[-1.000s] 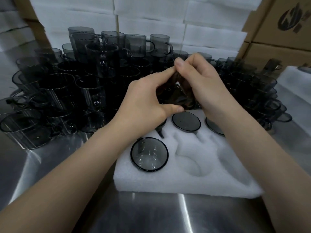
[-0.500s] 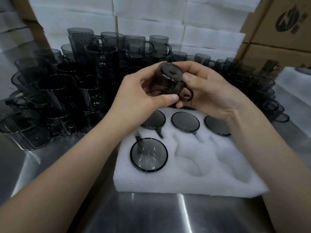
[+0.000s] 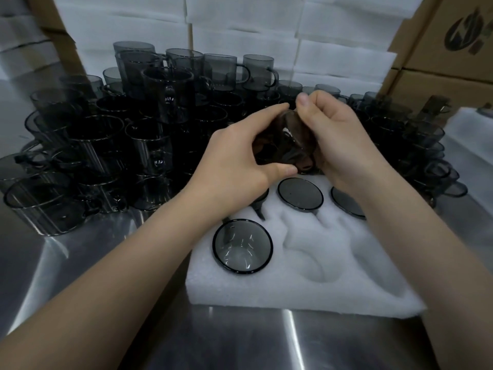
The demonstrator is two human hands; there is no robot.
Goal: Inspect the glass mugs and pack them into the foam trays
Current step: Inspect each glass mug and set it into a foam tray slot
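Both hands hold one smoky glass mug (image 3: 289, 140) above the far edge of the white foam tray (image 3: 306, 284). My left hand (image 3: 237, 158) grips it from the left with fingers over the top and thumb beneath. My right hand (image 3: 338, 140) grips it from the right, thumb up at its top. The mug is tilted and partly hidden between my palms. In the tray, several mugs sit upside down: one at the front left (image 3: 242, 246), others in the back row (image 3: 300, 194). The pockets at the front middle and front right hold nothing.
A dense crowd of dark glass mugs (image 3: 128, 140) fills the steel table (image 3: 80, 276) behind and left of the tray, some stacked. More mugs (image 3: 426, 145) stand to the right. White foam sheets (image 3: 240, 30) and cardboard boxes (image 3: 453, 49) rise at the back.
The mug has been turned between my hands: half a second ago its handle and side faced me, now my hands close round it again, tilted, slightly lower.
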